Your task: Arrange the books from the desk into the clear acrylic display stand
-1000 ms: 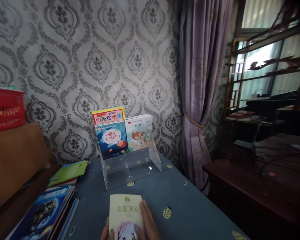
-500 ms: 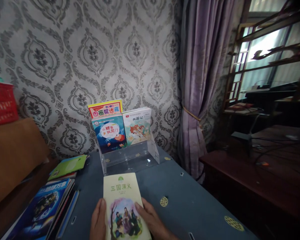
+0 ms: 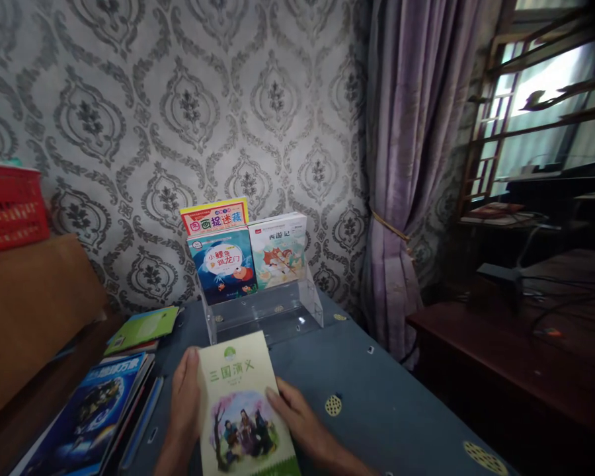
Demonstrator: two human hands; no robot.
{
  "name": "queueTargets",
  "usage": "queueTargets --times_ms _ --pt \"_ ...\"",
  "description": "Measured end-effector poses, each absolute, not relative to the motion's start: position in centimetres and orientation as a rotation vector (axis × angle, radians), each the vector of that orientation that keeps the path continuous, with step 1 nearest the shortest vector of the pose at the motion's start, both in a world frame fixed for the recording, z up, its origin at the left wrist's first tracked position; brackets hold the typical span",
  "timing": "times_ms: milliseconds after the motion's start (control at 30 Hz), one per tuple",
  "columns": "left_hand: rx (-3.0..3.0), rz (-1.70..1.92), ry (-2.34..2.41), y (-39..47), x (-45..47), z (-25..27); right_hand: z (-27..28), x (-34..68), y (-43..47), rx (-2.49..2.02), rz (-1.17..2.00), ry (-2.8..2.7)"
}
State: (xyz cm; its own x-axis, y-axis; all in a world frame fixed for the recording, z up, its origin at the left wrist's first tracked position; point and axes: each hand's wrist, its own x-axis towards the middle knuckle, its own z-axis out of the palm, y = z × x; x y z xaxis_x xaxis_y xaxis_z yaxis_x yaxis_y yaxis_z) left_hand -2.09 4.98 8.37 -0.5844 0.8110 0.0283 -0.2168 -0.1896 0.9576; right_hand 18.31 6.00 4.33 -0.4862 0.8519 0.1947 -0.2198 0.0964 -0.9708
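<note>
In the head view, a clear rack (image 3: pixel 262 305) stands on the desk (image 3: pixel 371 403). On the rack's near side, the left hand (image 3: pixel 183 396) and right hand (image 3: pixel 302 420) hold a pale book (image 3: pixel 240 380) by its opposite edges, fingers (image 3: pixel 291 395) closed around it. The rack bears a blue book (image 3: pixel 218 279), a white book (image 3: pixel 277 258) beside it, and a yellow-edged book (image 3: pixel 213 218) behind the blue one. Left of the rack lie a green book (image 3: pixel 151 325) and a book pile (image 3: pixel 86 420).

A home room, with damask wallpaper (image 3: pixel 188 106) and purple curtain (image 3: pixel 401 132).
</note>
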Motion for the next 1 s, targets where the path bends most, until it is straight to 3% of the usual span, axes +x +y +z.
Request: queueTargets --times_ms 200,433,1000 --pt "1.076 1.906 1.23 4.1 -0.1 13.0 10.1 16.9 8.3 -0.621 1.471 -1.356" --pt "1.025 2.008 1.255 3.0 -0.5 11.9 11.7 15.5 8.3 -0.644 1.23 -1.377" --pt "0.963 1.671 1.345 0.6 -0.9 1.7 1.5 15.0 7.0 -0.776 1.528 -1.243"
